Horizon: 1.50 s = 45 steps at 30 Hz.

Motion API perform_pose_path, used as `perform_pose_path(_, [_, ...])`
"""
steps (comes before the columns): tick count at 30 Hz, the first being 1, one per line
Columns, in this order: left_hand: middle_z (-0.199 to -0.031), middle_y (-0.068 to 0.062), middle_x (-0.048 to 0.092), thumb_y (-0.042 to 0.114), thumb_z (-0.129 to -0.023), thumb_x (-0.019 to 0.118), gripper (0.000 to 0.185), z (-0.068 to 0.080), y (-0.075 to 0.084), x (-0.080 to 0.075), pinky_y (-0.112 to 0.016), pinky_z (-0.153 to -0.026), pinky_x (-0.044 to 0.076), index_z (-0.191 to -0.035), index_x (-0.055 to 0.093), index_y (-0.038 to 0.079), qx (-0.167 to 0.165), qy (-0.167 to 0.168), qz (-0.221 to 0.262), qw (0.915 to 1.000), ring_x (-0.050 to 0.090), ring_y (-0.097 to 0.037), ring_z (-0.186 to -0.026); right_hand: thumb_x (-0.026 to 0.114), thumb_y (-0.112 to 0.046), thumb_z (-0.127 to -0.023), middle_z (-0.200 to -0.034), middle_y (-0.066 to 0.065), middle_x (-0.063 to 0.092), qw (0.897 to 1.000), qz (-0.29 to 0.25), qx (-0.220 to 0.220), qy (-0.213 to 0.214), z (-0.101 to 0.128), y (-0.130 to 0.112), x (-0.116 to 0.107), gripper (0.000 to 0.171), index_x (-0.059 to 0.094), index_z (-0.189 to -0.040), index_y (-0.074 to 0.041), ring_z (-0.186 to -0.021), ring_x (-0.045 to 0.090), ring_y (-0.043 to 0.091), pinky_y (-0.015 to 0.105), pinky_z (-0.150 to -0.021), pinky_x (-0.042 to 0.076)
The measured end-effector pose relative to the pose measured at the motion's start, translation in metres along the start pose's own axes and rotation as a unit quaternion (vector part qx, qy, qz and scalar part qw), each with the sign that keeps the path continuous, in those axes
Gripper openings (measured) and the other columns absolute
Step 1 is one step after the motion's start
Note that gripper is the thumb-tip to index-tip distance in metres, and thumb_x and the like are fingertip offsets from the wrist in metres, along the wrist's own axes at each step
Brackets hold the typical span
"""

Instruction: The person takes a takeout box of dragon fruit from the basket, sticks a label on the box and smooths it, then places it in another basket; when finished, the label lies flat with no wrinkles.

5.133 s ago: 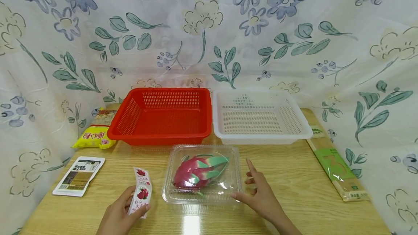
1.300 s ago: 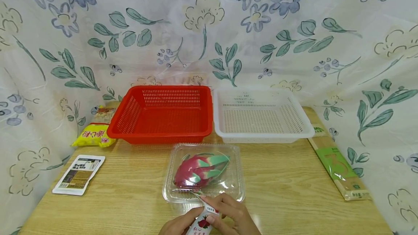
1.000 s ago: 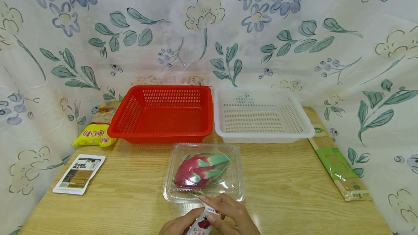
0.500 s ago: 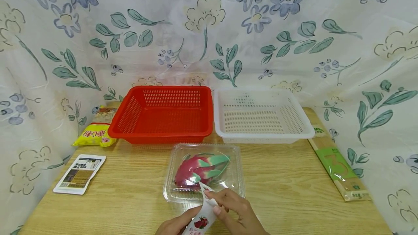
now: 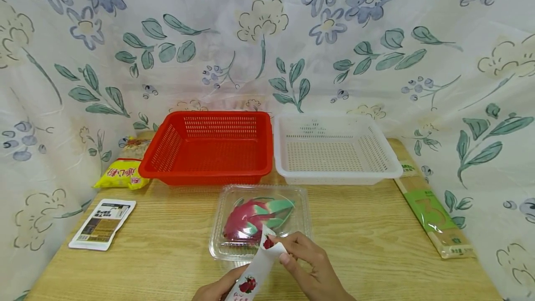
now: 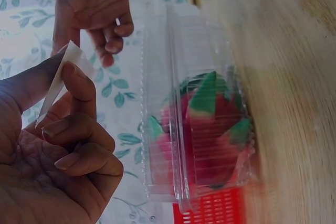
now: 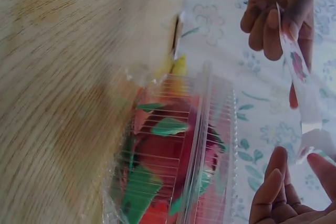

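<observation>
A clear plastic clamshell box [image 5: 292,208] with a pink and green dragon fruit [image 5: 251,217] inside lies shut on the table's front middle. Just before it, my left hand [image 5: 217,288] holds a white sticker strip [image 5: 252,275] with red fruit pictures. My right hand [image 5: 292,254] pinches the strip's upper end, where a sticker [image 5: 267,241] curls up over the box's near edge. In the left wrist view the left hand [image 6: 68,72] pinches the strip [image 6: 55,87] between thumb and forefinger beside the box [image 6: 199,129]. The right wrist view shows the strip [image 7: 302,85] above the box [image 7: 178,156].
An empty red basket [image 5: 209,171] and an empty white basket [image 5: 334,175] stand side by side behind the box. A yellow packet [image 5: 121,173] and a white packet [image 5: 102,224] lie at the left, a long green-labelled packet [image 5: 432,210] along the right edge. Floral cloth surrounds the table.
Five seconds ago the left hand held the strip left of the box and the right hand lay open beside it. Since then both hands met on the strip, whose top end rose.
</observation>
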<state>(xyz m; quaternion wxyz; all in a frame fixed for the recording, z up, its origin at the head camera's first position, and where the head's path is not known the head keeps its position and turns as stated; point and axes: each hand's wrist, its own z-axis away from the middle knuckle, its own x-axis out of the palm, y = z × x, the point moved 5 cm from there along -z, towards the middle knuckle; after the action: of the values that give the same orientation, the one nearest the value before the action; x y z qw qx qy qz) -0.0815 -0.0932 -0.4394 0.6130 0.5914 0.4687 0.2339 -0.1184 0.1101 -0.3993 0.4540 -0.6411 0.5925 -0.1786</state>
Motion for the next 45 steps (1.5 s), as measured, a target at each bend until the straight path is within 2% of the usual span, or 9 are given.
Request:
perform_pose_path(10, [-0.110, -0.003, 0.071, 0.002, -0.094, 0.062, 0.052, 0.004, 0.001, -0.002, -0.021, -0.071, 0.052, -0.143, 0.051, 0.017, -0.016, 0.005, 0.043, 0.9989, 0.063, -0.001, -0.086, 0.054, 0.015, -0.091, -0.106, 0.004, 0.061, 0.999, -0.014, -0.025, 0.019, -0.002, 0.001, -0.006, 0.048, 0.063, -0.133, -0.005, -0.090, 0.057, 0.008, 0.026, -0.072, 0.052])
perform_pose_path(16, [-0.110, -0.005, 0.072, -0.002, -0.093, 0.061, 0.053, 0.005, 0.002, -0.005, -0.022, -0.070, 0.053, -0.142, 0.053, 0.017, 0.009, 0.021, 0.040, 0.9989, 0.063, -0.001, -0.085, 0.052, 0.017, -0.091, -0.107, 0.007, 0.062, 0.999, -0.023, -0.020, 0.032, -0.002, 0.002, -0.008, 0.046, 0.064, -0.131, -0.002, -0.095, 0.059, 0.007, 0.027, -0.074, 0.053])
perform_pose_path(27, [-0.105, -0.012, 0.073, -0.001, -0.093, 0.058, 0.047, 0.012, -0.003, -0.008, -0.023, -0.067, 0.053, -0.137, 0.060, 0.015, -0.031, 0.051, 0.035, 0.9976, 0.064, -0.002, -0.081, 0.051, 0.018, -0.090, -0.111, 0.007, 0.064, 0.998, -0.013, -0.020, 0.065, -0.004, 0.003, -0.016, 0.041, 0.069, -0.122, -0.001, -0.105, 0.060, 0.009, 0.026, -0.083, 0.052])
perform_pose_path(31, [-0.107, -0.004, 0.072, -0.003, -0.096, 0.052, 0.050, 0.018, -0.012, -0.011, -0.025, -0.070, 0.055, -0.140, 0.058, 0.022, -0.043, 0.026, 0.096, 0.9941, 0.066, -0.004, -0.086, 0.051, 0.018, -0.090, -0.110, 0.005, 0.063, 0.997, -0.009, -0.016, 0.076, -0.004, 0.004, -0.020, 0.039, 0.071, -0.119, 0.000, -0.101, 0.059, 0.007, 0.025, -0.082, 0.052])
perform_pose_path(34, [-0.112, 0.004, 0.069, -0.008, -0.098, 0.043, 0.063, 0.022, -0.021, -0.015, -0.025, -0.074, 0.055, -0.142, 0.053, 0.036, -0.029, -0.014, 0.169, 0.9851, 0.066, -0.006, -0.093, 0.052, 0.018, -0.090, -0.109, 0.006, 0.063, 0.996, 0.001, -0.017, 0.082, -0.005, 0.005, -0.022, 0.039, 0.071, -0.119, -0.001, -0.098, 0.059, 0.007, 0.026, -0.082, 0.052])
perform_pose_path(37, [-0.118, 0.008, 0.064, -0.015, -0.097, 0.040, 0.076, 0.026, -0.026, -0.019, -0.025, -0.077, 0.055, -0.143, 0.047, 0.045, 0.006, -0.034, 0.195, 0.9801, 0.064, -0.006, -0.097, 0.053, 0.017, -0.090, -0.108, 0.006, 0.063, 0.996, 0.010, -0.017, 0.090, -0.007, 0.006, -0.024, 0.038, 0.071, -0.118, -0.001, -0.096, 0.059, 0.007, 0.025, -0.082, 0.052])
perform_pose_path(41, [-0.116, 0.003, 0.068, -0.016, -0.092, 0.053, 0.077, 0.030, -0.029, -0.027, -0.026, -0.070, 0.056, -0.145, 0.048, 0.040, 0.026, 0.043, 0.121, 0.9914, 0.065, -0.005, -0.092, 0.056, 0.017, -0.089, -0.107, 0.007, 0.062, 0.994, 0.035, -0.027, 0.102, -0.010, 0.010, -0.026, 0.036, 0.072, -0.116, 0.000, -0.091, 0.056, 0.007, 0.023, -0.075, 0.051])
perform_pose_path(43, [-0.106, -0.003, 0.072, -0.012, -0.089, 0.062, 0.070, 0.032, -0.030, -0.032, -0.028, -0.064, 0.057, -0.144, 0.052, 0.030, -0.017, 0.116, 0.066, 0.9909, 0.067, -0.005, -0.084, 0.058, 0.016, -0.087, -0.107, 0.008, 0.061, 0.992, 0.055, -0.039, 0.106, -0.012, 0.013, -0.027, 0.036, 0.072, -0.116, 0.001, -0.088, 0.054, 0.007, 0.022, -0.070, 0.050])
perform_pose_path(45, [-0.094, -0.009, 0.074, -0.006, -0.086, 0.070, 0.063, 0.034, -0.030, -0.038, -0.028, -0.059, 0.055, -0.143, 0.054, 0.016, -0.088, 0.191, 0.005, 0.9776, 0.067, -0.004, -0.073, 0.060, 0.016, -0.086, -0.106, 0.008, 0.060, 0.990, 0.078, -0.054, 0.109, -0.014, 0.015, -0.028, 0.036, 0.071, -0.116, 0.002, -0.085, 0.054, 0.008, 0.021, -0.067, 0.049])
